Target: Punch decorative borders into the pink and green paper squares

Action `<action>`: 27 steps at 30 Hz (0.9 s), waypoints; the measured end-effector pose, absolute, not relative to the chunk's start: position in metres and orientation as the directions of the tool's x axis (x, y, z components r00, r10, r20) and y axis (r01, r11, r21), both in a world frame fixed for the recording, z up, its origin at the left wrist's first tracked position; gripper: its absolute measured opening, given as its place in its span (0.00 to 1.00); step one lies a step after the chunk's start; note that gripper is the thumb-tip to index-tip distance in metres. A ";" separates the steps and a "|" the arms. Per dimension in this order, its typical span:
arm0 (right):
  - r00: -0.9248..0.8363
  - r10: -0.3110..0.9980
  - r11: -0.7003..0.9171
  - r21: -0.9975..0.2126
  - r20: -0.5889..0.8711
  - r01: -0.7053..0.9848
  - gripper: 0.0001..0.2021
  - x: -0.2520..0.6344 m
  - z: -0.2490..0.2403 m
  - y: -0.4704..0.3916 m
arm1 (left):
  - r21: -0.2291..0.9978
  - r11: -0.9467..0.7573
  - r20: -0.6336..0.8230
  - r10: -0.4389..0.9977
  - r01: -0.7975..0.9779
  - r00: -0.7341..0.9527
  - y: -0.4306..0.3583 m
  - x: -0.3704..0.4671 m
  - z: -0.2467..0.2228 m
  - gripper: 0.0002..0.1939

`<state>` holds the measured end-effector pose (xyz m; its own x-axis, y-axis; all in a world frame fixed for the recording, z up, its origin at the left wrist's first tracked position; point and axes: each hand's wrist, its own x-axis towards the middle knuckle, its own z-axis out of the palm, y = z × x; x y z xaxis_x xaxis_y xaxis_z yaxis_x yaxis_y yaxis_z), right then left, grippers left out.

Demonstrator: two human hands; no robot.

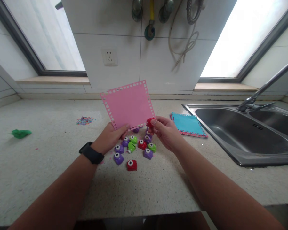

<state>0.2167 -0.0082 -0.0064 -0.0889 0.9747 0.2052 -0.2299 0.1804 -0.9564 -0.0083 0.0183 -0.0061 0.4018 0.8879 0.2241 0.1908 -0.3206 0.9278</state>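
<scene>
My left hand pinches the lower left edge of a pink sheet of paper, held up and tilted above the counter. Rows of small punched shapes run along the sheet's borders. Between the thumb and fingers of my right hand is a red craft punch, set at the sheet's lower right corner. Below the paper lie several more small punches: purple ones, green ones and red ones. The sheet and my hands partly hide some of them.
A stack of punched sheets, blue on top, lies right of my hands, against the steel sink with its faucet. Colourful paper bits and a green crumpled item lie on the counter at left.
</scene>
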 end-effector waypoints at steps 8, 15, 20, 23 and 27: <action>-0.104 0.972 0.176 -0.948 0.210 -0.267 0.10 0.218 -0.010 -0.006 | 0.939 -0.300 0.204 0.880 0.168 0.429 0.016 -0.007 -0.003 0.22; -0.103 0.974 0.170 -0.950 0.203 -0.264 0.10 0.217 -0.008 -0.007 | 0.935 -0.316 0.215 0.865 0.159 0.454 0.015 -0.007 -0.002 0.21; -0.097 0.976 0.165 -0.950 0.196 -0.267 0.11 0.217 -0.007 -0.007 | 0.935 -0.312 0.208 0.869 0.170 0.450 0.015 -0.007 -0.002 0.22; -0.094 0.977 0.163 -0.951 0.194 -0.263 0.11 0.217 -0.006 -0.008 | 0.933 -0.318 0.211 0.863 0.168 0.459 0.016 -0.007 -0.003 0.22; -0.092 0.978 0.162 -0.954 0.190 -0.251 0.10 0.217 -0.005 -0.008 | 0.935 -0.317 0.212 0.857 0.156 0.469 0.017 -0.007 -0.006 0.21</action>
